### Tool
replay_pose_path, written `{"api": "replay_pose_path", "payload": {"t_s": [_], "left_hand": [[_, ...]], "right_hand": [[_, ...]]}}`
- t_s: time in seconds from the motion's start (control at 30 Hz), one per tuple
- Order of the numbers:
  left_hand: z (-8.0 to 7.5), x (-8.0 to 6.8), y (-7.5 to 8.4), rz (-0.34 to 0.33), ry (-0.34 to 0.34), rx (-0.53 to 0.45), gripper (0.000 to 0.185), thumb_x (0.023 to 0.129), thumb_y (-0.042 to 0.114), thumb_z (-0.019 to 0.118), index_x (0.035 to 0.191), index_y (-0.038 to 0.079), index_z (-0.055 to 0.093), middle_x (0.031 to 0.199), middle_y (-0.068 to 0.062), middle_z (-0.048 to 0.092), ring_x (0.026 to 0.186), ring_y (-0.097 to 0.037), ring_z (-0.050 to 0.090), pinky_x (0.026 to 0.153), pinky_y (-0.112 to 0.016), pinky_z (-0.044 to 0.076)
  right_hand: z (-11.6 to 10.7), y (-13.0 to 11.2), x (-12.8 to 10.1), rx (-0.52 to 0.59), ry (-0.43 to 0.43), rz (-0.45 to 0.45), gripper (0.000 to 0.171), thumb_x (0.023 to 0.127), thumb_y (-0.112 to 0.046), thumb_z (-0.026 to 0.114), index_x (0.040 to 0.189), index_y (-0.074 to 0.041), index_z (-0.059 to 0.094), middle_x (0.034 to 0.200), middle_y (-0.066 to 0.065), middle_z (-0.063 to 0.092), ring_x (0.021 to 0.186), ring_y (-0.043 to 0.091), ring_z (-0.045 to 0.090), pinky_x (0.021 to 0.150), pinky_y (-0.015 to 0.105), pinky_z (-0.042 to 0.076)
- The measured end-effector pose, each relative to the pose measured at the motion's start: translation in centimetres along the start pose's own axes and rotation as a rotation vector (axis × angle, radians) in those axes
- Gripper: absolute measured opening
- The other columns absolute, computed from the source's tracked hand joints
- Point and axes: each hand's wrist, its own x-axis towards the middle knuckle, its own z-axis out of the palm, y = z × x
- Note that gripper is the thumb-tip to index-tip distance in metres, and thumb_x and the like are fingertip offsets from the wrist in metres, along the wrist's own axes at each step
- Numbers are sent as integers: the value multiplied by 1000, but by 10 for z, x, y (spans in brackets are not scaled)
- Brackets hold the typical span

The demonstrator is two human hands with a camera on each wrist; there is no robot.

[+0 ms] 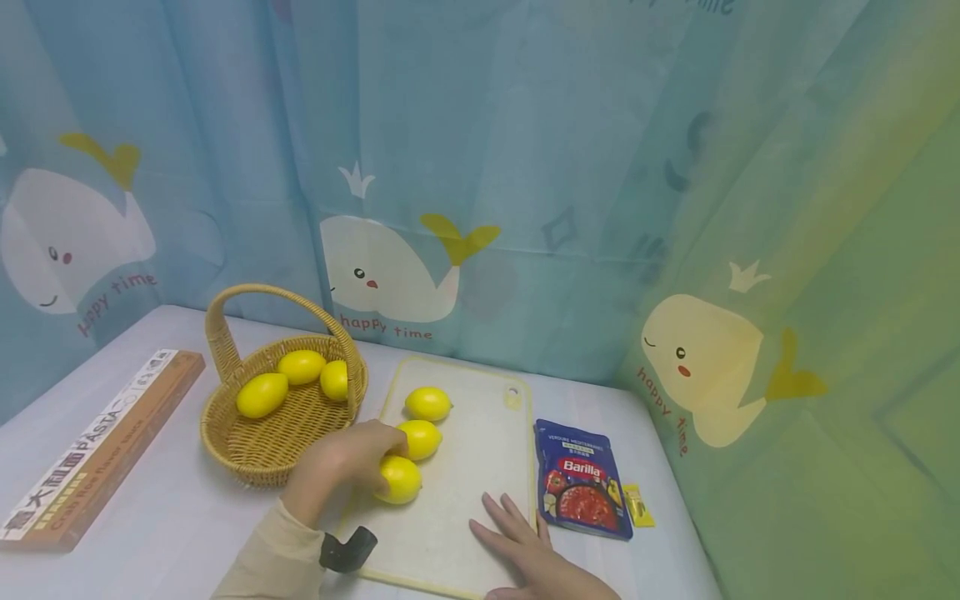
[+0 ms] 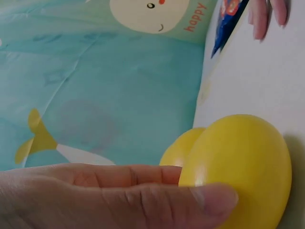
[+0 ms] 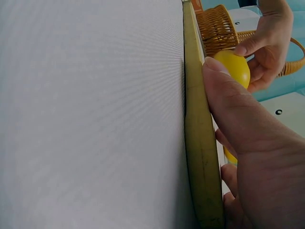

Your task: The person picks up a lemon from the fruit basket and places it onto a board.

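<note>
The left hand (image 1: 341, 467) curls its fingers and thumb round the nearest lemon (image 1: 400, 479), which rests on the cutting board (image 1: 480, 433) near its left edge. A second lemon (image 1: 420, 438) lies just behind it, touching or nearly so; a third lemon (image 1: 428, 403) sits further back. The right hand (image 1: 525, 550) lies flat on the board's near right part, fingers straight, holding nothing. A wicker basket (image 1: 262, 442) left of the board holds three lemons. A sauce pouch (image 1: 583, 490) lies right of the board, a long box (image 1: 97, 446) far left.

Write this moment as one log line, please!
left hand: grips lemon | right hand: flat on cutting board | wicker basket: three lemons
</note>
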Motion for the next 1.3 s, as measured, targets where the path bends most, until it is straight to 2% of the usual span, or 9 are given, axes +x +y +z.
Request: {"api": "replay_pose_path", "payload": {"t_s": [0.3, 0.63, 0.8, 1.07, 1.3], "left_hand": [[-2, 0, -4, -15, 6, -26, 33, 66, 5, 82, 93, 18, 68, 91, 7, 63, 89, -14, 55, 87, -40, 49], [0, 4, -4, -52, 21, -54, 30, 67, 5, 80, 94, 14, 67, 89, 4, 62, 83, -15, 52, 79, -37, 49], [0, 5, -4, -52, 40, -64, 32, 67, 5, 80, 95, 11, 68, 88, 3, 63, 79, -16, 51, 75, -35, 48], [-2, 3, -6, -48, 40, -40, 34, 69, 6, 80, 100, 8, 66, 87, 0, 62, 80, -17, 51, 76, -37, 49], [-2, 4, -12, -40, 27, -53, 34, 68, -1, 78, 97, 12, 66, 84, 1, 60, 77, -16, 51, 71, -34, 48]], "right_hand": [[-1, -2, 0, 11, -6, 9, 73, 87, -48, 60, 150, -28, 29, 159, 14, 9, 141, 49, 0, 94, 83, -5], [-1, -2, 0, 24, -18, 23, 73, 87, -49, 60, 150, -28, 29, 160, 13, 8, 141, 49, -1, 94, 83, -6], [-1, -2, 0, 21, -15, 23, 73, 87, -51, 59, 149, -28, 29, 160, 13, 9, 141, 49, -1, 94, 83, -5], [-1, -2, 0, 20, -13, 16, 73, 87, -49, 60, 150, -28, 29, 160, 14, 9, 141, 49, -1, 94, 83, -6], [0, -1, 1, 15, -11, 21, 74, 86, -50, 60, 149, -28, 29, 160, 13, 9, 141, 49, -1, 94, 83, -5]]}}
